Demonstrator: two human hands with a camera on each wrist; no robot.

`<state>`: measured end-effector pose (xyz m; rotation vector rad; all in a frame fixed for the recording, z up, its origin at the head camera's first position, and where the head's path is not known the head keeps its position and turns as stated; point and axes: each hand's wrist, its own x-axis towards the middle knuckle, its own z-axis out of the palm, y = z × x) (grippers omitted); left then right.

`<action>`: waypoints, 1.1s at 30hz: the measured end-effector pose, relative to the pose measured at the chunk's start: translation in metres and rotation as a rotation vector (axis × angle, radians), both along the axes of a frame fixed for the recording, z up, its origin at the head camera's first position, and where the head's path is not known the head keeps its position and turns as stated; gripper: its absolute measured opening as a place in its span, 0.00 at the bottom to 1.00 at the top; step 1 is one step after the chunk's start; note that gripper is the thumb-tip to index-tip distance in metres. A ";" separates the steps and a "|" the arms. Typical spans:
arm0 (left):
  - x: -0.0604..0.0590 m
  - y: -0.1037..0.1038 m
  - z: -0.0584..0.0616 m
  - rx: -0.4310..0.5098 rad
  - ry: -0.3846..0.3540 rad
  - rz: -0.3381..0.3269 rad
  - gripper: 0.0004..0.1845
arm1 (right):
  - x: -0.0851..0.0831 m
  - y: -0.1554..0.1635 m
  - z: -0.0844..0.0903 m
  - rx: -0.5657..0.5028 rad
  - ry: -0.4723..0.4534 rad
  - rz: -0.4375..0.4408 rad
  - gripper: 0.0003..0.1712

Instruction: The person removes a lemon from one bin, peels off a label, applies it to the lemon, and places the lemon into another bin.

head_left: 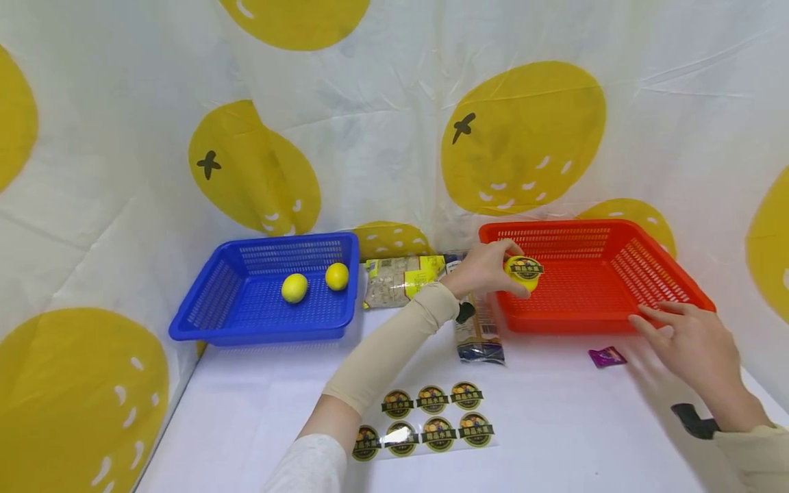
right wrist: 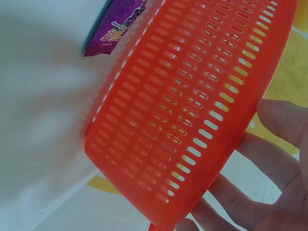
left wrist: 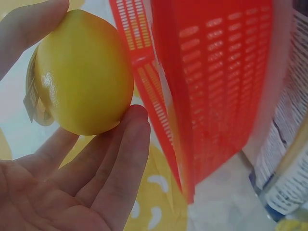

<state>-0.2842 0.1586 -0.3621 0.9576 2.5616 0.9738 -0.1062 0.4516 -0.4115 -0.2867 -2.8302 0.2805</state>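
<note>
My left hand (head_left: 487, 268) holds a yellow lemon (left wrist: 86, 72) between thumb and fingers, at the left side of the red basket (head_left: 576, 325). A round black-and-gold sticker (head_left: 526, 268) is on the lemon; the left wrist view shows its edge standing off the peel. My right hand (head_left: 699, 346) is at the basket's front right rim, its fingers loosely spread. In the right wrist view the thumb (right wrist: 281, 118) lies right at the rim, and the other fingertips are hidden behind it. A clear sheet of similar stickers (head_left: 437, 433) lies on the table in front.
Two lemons, one on the left (head_left: 294, 288) and one on the right (head_left: 336, 276), sit in a blue basket (head_left: 277, 335). Between the baskets lie a yellow-and-clear food bag (head_left: 394, 281) and a dark-ended packet (head_left: 479, 335). A small purple packet (head_left: 607, 357) lies before the red basket.
</note>
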 end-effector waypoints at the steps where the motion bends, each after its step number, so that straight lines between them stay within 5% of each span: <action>1: 0.000 0.003 0.000 0.003 -0.002 -0.005 0.36 | 0.000 0.000 0.000 -0.004 0.002 0.000 0.35; 18: -0.016 0.073 -0.001 -0.119 0.085 -0.051 0.36 | 0.002 0.003 -0.003 -0.051 0.061 0.058 0.32; 33: -0.020 0.105 -0.008 -0.105 0.102 -0.084 0.36 | 0.002 -0.001 -0.003 -0.066 0.086 0.029 0.30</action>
